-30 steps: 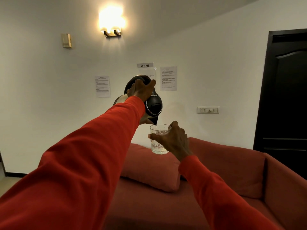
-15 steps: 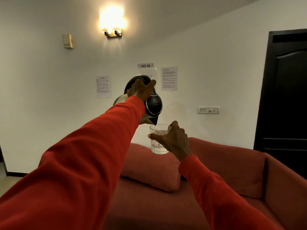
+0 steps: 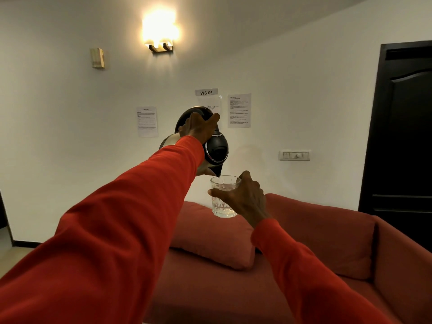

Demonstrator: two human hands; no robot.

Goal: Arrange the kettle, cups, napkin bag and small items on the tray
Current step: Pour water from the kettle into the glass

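A red sofa (image 3: pixel 292 265) fills the lower half of the frame, with one red cushion (image 3: pixel 210 235) lying at its centre against the backrest. Behind it rises a white wall (image 3: pixel 58 136), lit by one glowing wall lamp (image 3: pixel 160 33) at upper centre. One small wooden box (image 3: pixel 97 58) hangs to the lamp's left. Three printed sheets are taped at mid-wall under one label reading "WS 06" (image 3: pixel 206 92); the middle sheet is partly hidden. One switch plate (image 3: pixel 294 155) sits right of centre, and one dark door (image 3: pixel 402 141) closes the right edge.

At the centre of the frame, two arms in red sleeves (image 3: pixel 105 230) reach forward over the sofa. The left hand (image 3: pixel 198 127) clenches the black handle of the one kettle (image 3: pixel 216 148), which is tilted spout-down. The spout tip hangs just over the rim of the one clear glass cup (image 3: pixel 223 199), just below the kettle. The right hand (image 3: pixel 245 199) wraps its fingers round that cup from the right, holding it upright in the air. Clear liquid shows inside the cup. No tray surface shows in the view.
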